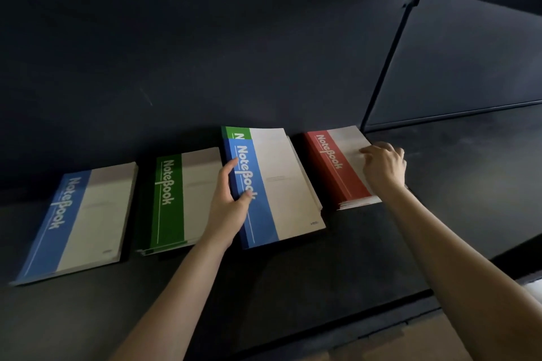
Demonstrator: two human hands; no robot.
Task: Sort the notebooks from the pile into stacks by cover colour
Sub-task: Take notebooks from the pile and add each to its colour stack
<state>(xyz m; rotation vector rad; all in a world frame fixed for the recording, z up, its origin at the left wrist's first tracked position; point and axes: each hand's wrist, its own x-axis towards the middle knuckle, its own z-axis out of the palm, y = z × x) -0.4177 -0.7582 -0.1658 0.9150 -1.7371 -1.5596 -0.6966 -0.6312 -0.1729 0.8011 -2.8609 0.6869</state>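
Note:
Notebooks lie in a row on a dark desk (293,287). At the far left is a blue stack (76,223), then a green stack (176,202). The mixed pile comes after it, with a blue notebook (272,193) on top and a green notebook (239,132) showing beneath at the far end. My left hand (231,199) grips the top blue notebook by its left edge, thumb on the cover. At the right, a red stack (337,170) lies under the fingers of my right hand (384,164), which rest on its white cover.
A dark partition wall (205,53) rises right behind the notebooks, and a second panel (469,67) closes the corner at the right. The desk's front edge (381,311) runs diagonally at the lower right, with a brown floor below.

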